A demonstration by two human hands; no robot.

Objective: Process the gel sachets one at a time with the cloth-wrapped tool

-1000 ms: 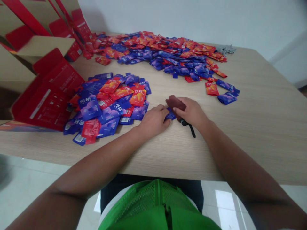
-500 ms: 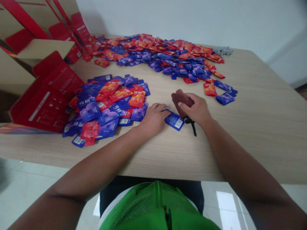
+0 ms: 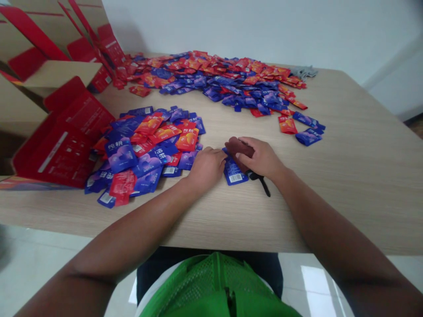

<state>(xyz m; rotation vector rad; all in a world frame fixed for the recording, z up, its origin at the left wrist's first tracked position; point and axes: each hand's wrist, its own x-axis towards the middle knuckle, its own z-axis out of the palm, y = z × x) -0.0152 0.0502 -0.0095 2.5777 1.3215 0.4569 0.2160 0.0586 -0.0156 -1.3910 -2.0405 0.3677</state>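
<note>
My left hand (image 3: 207, 165) rests on the table with fingers curled together at the upper left edge of a blue packet (image 3: 235, 175). The packet lies flat, its barcode side up. In my right hand (image 3: 262, 159) is a soft-looking brown folded item (image 3: 236, 147) with a black strap; its exact kind I cannot make out. It hangs over the upper right part of the packet and hides some of it. Left of my left hand lies a pile of red and blue packets (image 3: 150, 149).
A long heap of red and blue packets (image 3: 218, 81) runs along the back. Open red cardboard boxes (image 3: 62, 145) stand at the left. Two blue packets and a red packet (image 3: 287, 124) lie at the right, and a grey crumpled thing (image 3: 304, 71) at the back right.
My right hand has moved left and slightly down, bringing the brown item over the blue packet. The packet has turned more upright in view. My left hand's fingers are more curled.
</note>
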